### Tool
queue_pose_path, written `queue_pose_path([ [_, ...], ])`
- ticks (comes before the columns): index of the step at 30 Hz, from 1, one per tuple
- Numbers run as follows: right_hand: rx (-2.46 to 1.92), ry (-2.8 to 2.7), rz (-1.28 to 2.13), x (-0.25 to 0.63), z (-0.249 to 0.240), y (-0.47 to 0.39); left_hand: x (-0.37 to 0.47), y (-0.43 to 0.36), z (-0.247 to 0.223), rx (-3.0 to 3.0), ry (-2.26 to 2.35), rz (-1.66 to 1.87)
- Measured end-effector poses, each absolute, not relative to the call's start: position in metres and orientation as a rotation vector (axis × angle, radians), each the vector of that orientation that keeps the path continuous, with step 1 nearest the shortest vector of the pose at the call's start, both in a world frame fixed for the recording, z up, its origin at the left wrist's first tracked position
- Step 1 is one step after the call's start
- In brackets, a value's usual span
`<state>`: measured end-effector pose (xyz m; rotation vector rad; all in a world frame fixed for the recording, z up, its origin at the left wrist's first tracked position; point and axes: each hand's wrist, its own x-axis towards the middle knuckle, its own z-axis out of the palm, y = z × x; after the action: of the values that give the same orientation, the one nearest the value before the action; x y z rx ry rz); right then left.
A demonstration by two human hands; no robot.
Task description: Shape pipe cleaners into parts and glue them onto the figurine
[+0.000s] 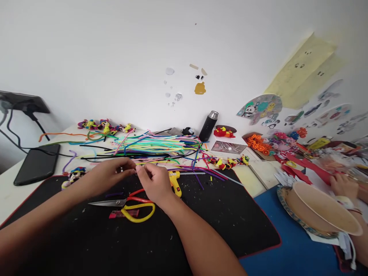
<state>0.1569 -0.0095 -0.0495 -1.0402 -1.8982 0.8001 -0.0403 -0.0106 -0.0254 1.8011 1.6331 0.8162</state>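
While fingers pinch closed where left hand (110,171) and right hand (156,182) meet, I can't tell what, if anything, they grip. Scissors (110,203) at six o'clock, glue gun (174,178) at three; a dropped right wrist could catch the handles, swinging the blades.

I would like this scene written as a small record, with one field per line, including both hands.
left hand: left hand, fingertips meeting the other hand's
right hand: right hand, fingers curled
between them: too small to tell
on mat: scissors; glue gun, partly hidden by right hand
beyond hands: pipe cleaners, bottle
far left: phone
far right: bowl, another person's hand
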Motion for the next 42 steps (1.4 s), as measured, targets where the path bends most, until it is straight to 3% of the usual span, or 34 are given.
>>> queue_pose_path([
  [9, -0.984, -2.022, 0.644, 0.152, -0.05, -0.02, -0.015, 0.061, -0.062, 2.36, 1.573, 0.352],
  [14, -0.901, -2.182, 0.5, 0.147, -0.051, -0.027, -0.004, 0.074, -0.073, 2.412, 1.62, 0.275],
  [22, -0.907, -2.325, 0.415, 0.147, -0.048, -0.029, -0.007, 0.076, -0.071, 2.452, 1.659, 0.323],
  [28, -0.873, -2.381, 0.407, 0.146, -0.054, -0.029, -0.008, 0.074, -0.065, 2.559, 1.693, 0.61],
  [42, -0.797, -2.257, 0.452, 0.148, -0.059, -0.027, 0.002, 0.066, -0.073, 2.569, 1.643, 0.524],
])
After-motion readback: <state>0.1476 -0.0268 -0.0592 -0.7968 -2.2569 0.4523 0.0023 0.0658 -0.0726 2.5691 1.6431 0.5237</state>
